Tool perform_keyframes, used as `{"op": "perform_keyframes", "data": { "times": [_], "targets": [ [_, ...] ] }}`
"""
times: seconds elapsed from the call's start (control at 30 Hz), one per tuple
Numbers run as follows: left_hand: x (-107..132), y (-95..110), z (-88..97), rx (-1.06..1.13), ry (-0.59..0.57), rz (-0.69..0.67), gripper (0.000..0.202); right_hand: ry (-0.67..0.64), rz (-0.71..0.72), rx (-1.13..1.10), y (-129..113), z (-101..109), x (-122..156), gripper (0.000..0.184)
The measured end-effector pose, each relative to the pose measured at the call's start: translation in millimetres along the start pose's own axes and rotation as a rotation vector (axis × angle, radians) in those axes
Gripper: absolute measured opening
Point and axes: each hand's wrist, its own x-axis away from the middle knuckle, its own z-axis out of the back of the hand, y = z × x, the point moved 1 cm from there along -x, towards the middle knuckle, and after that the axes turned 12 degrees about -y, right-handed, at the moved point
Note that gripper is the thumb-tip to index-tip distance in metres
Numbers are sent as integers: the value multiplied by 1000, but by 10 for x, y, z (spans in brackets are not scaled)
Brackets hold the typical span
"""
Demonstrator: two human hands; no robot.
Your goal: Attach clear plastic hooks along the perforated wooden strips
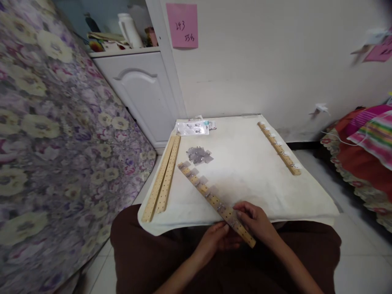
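A perforated wooden strip slants across the near edge of the table, bearing a row of small clear plastic tags with metal bits. My left hand is closed around its near part from below, thumb on the edge. Just to the right, my right hand is closed with fingertips together beside the strip. Whatever lies between those fingertips is too small to make out. A heap of similar clear tags with metal bits lies beyond the strip's far end.
Two bare perforated strips lie along the table's left side. Another strip with tags rests at the right. Clear plastic packaging sits at the back left of the white-covered table. A floral curtain hangs at the left.
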Motion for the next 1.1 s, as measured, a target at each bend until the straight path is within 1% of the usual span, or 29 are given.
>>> {"op": "perform_keyframes", "data": {
  "times": [0.17,0.43,0.77,1.1],
  "targets": [
    [-18,10,-13,-19,60,11,42,1,5,44,16,13,0,20],
    [-32,36,-72,-45,101,4,44,1,24,81,-12,13,-3,20],
    [-41,33,-119,-67,126,-14,39,-4,0,65,25,6,0,20],
    [-59,7,-102,-52,147,-29,36,-2,-46,62,36,3,-34,16]
  ]
}}
